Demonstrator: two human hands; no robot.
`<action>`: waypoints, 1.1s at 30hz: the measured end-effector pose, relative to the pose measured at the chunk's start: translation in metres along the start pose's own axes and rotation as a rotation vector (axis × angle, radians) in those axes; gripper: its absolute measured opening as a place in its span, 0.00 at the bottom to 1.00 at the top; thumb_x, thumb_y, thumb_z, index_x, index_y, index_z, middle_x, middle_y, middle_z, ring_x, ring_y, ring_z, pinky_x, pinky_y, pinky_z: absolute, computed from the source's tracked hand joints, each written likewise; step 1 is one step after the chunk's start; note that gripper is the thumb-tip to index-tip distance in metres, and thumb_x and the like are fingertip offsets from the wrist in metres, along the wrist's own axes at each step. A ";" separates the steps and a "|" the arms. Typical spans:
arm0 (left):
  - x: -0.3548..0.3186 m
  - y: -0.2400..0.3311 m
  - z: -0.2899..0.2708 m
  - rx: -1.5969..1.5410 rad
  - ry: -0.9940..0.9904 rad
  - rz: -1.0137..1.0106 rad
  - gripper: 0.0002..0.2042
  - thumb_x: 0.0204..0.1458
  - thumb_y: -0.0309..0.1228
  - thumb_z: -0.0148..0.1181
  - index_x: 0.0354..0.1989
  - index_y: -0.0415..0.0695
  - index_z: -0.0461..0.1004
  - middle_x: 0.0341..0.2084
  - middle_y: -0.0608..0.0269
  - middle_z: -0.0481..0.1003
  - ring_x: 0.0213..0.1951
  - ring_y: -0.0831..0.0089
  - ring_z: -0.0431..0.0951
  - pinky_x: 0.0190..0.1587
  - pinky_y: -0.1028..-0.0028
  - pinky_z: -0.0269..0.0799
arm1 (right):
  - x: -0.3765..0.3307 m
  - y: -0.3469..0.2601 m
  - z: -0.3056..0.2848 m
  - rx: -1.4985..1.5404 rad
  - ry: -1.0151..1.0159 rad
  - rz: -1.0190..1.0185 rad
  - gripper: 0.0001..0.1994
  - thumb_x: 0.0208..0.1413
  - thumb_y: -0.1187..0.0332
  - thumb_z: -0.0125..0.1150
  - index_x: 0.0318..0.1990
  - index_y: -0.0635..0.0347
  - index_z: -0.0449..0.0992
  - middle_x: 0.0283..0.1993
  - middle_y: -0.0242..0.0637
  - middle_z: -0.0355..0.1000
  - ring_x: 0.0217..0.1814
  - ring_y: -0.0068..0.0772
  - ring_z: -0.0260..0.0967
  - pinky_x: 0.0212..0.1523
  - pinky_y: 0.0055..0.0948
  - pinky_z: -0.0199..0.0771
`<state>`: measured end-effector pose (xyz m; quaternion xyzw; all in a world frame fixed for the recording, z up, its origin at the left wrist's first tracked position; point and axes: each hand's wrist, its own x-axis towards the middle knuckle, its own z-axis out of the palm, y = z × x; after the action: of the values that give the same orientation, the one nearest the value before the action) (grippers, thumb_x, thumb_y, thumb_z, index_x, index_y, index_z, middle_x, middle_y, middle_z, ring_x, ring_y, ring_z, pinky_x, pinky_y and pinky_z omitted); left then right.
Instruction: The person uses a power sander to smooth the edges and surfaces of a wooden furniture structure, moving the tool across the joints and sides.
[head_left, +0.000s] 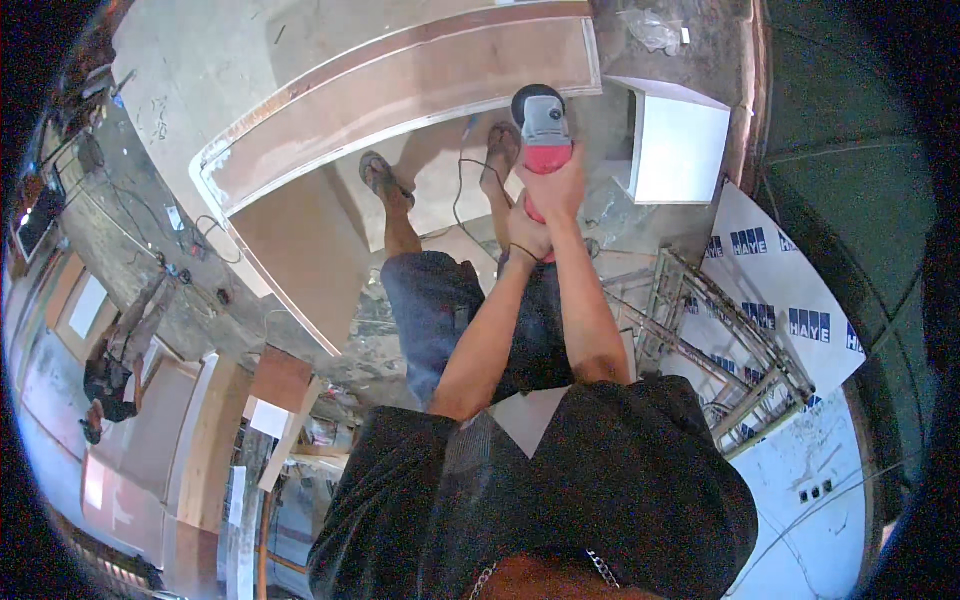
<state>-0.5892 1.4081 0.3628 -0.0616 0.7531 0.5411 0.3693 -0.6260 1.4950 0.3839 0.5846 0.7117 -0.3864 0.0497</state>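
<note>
Both my hands are wrapped round a red and grey angle grinder [546,125] with a round black disc at its far end. My right hand [558,185] grips the red body close to the grey head. Behind it, nearer to me, my left hand [530,234] closes round the rear of the body. The disc is over the right end of a long brown wooden panel [400,85] with pale edges; I cannot tell whether it touches. Below its left part is a brown board [300,250] with a pale edge.
A dark cord [459,195] loops beside my feet. To the right stand a white box [680,140], a metal frame [720,340] and a white printed sheet [800,290]. Another person [112,375] is at the far left, near large boards [150,430]. Cables [175,270] lie on the floor.
</note>
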 end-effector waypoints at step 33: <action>-0.034 -0.039 -0.144 -0.194 0.179 0.047 0.30 0.33 0.45 0.72 0.45 0.43 0.70 0.35 0.51 0.77 0.40 0.58 0.79 0.43 0.62 0.72 | -0.104 -0.041 0.110 0.080 -0.217 -0.179 0.39 0.30 0.62 0.79 0.51 0.64 0.63 0.44 0.45 0.72 0.46 0.42 0.72 0.49 0.40 0.71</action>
<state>-0.6164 1.2574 0.3740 -0.1275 0.7285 0.6121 0.2799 -0.6713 1.3451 0.3818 0.4753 0.7354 -0.4782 0.0684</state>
